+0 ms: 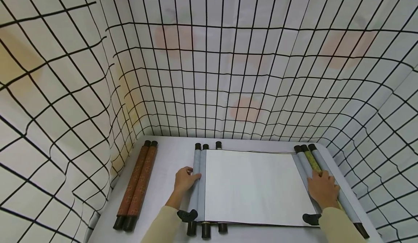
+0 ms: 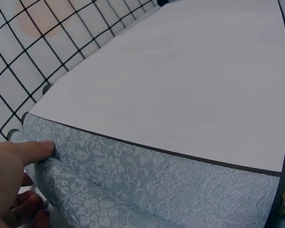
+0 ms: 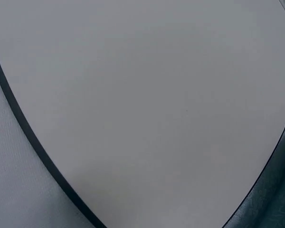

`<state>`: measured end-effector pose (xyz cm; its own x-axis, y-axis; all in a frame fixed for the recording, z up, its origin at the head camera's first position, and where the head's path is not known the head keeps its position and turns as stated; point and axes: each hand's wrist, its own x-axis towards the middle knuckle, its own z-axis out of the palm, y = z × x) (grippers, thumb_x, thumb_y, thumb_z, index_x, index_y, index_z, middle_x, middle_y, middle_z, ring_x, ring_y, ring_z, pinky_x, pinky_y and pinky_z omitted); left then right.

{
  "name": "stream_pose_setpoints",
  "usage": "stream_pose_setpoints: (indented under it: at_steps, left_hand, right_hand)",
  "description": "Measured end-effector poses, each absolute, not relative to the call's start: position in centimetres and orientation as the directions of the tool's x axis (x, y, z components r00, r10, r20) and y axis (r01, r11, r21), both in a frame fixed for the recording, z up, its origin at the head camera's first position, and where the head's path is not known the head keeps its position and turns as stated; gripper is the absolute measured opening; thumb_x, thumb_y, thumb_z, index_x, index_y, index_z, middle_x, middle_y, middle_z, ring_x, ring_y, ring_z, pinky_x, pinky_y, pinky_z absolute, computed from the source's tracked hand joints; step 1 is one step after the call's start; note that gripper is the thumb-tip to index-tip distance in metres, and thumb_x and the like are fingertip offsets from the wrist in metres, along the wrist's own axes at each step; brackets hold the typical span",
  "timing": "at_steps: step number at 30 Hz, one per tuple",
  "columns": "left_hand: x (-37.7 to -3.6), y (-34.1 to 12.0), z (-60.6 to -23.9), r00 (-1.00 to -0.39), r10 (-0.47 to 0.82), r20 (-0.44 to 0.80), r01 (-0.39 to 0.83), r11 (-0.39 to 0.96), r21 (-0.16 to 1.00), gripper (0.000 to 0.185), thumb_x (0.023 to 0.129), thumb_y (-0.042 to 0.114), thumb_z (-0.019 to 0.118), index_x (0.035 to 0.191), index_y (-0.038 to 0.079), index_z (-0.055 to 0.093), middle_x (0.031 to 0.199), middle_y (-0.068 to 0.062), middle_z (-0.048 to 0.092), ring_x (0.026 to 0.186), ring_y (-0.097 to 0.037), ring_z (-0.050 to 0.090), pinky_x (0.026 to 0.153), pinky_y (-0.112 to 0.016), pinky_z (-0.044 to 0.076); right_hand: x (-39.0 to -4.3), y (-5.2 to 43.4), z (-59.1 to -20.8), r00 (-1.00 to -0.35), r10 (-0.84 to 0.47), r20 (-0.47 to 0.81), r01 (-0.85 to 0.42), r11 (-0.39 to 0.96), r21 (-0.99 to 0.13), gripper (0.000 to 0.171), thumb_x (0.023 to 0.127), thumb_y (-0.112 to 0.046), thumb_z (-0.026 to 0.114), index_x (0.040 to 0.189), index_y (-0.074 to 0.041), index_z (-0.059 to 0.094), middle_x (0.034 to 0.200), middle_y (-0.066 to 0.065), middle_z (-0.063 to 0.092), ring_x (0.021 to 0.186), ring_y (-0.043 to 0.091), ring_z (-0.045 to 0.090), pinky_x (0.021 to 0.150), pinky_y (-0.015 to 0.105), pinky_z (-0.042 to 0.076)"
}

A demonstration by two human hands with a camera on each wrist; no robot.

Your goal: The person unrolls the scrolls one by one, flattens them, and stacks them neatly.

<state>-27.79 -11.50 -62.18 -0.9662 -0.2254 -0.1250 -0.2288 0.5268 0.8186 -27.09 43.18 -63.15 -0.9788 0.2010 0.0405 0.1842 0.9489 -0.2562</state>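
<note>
A hanging scroll with a blank white sheet [image 1: 254, 185] lies spread out, with blue-grey patterned brocade [image 2: 156, 175] at its end. My left hand [image 1: 184, 180] holds the blue-grey roll [image 1: 196, 163] at the left end, thumb on top and fingers curled beneath. On the right, my right hand [image 1: 323, 190] grips over a yellow-green scroll [image 1: 311, 159], its fingers reaching toward the outer grey-blue roll [image 1: 347, 205]. The right wrist view holds mostly the white sheet [image 3: 156, 114]; the right hand is out of that view.
Two reddish-brown rolled scrolls [image 1: 140, 181] with black end knobs lie side by side at the left. Another black knob [image 1: 222, 228] sticks out from under the sheet. Black wire grid [image 1: 209, 61] surrounds the white table [image 1: 169, 148] at the back and sides.
</note>
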Motion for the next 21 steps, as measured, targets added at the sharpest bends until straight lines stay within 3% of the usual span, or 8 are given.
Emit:
stream_pose_setpoints:
  at_steps: [12,21]
  left_hand:
    - [-27.6,-13.3,-61.9,-0.975,-0.155,-0.162,-0.215,0.440,0.872,0.057,0.089,0.029,0.084,0.128,-0.005,0.062,0.101,-0.013,0.063,0.090,-0.028,0.059,0.078,-0.045,0.052]
    - [-27.3,-16.6,-60.8,-0.968,-0.202,-0.151,-0.230,0.464,0.855,0.056,0.092,0.030,0.080,0.132,-0.003,0.061,0.104,-0.014,0.063,0.091,-0.028,0.060,0.077,-0.045,0.052]
  right_hand:
    - [-26.3,42.5,-61.9,-0.971,0.238,-0.015,0.231,0.923,-0.308,0.061,0.100,-0.020,0.053,0.148,0.011,0.034,0.139,0.046,0.023,0.123,0.071,0.024,0.087,0.087,0.021]
    - [-26.8,40.3,-60.6,-0.981,0.179,0.069,0.144,0.924,-0.354,0.057,0.102,-0.023,0.053,0.147,0.008,0.041,0.137,0.042,0.033,0.118,0.066,0.036,0.082,0.078,0.036]
